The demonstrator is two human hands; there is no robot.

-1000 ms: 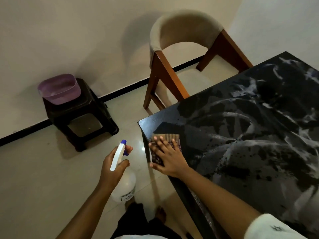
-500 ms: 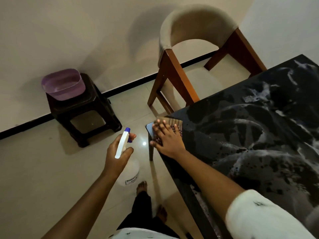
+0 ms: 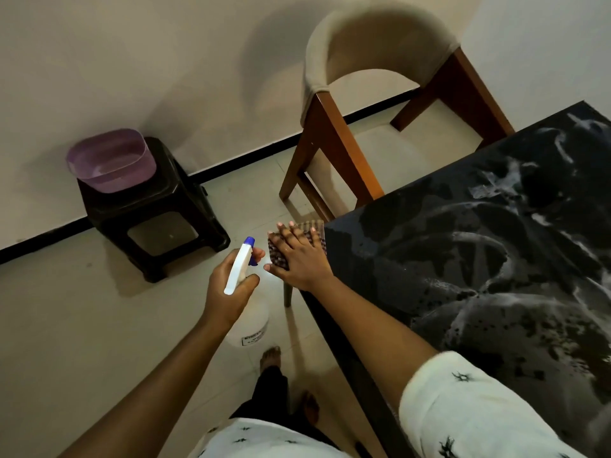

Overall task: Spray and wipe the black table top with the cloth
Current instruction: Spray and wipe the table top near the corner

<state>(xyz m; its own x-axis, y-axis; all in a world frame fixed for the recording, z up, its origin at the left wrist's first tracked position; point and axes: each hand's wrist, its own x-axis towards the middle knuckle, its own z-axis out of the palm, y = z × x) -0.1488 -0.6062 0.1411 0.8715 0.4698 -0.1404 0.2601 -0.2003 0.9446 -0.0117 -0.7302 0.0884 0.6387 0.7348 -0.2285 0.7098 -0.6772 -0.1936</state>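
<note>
At ten o'clock in our view we see a purple basin (image 3: 110, 160) sitting on a dark stool (image 3: 150, 223) against the wall. Nearer the centre, at about seven o'clock, the left hand (image 3: 228, 292) curls its fingers and thumb round the neck of the spray bottle (image 3: 237, 267). The bottle's blue nozzle points toward twelve o'clock, its pale body hangs below the palm, and it is held over the floor, off the counter. Just beside it the right hand (image 3: 297, 256) lies flat on the checked cloth (image 3: 277, 254), fingers straight and slightly spread, pressing it at the near corner of the black counter (image 3: 463, 259). The cloth seems to reach a little past that corner, though we cannot tell for sure. At one o'clock a wooden chair (image 3: 334, 153) with a beige curved back stands at the counter's far edge. The counter fills three to five o'clock, its top streaked with grey wet smears and droplets.
</note>
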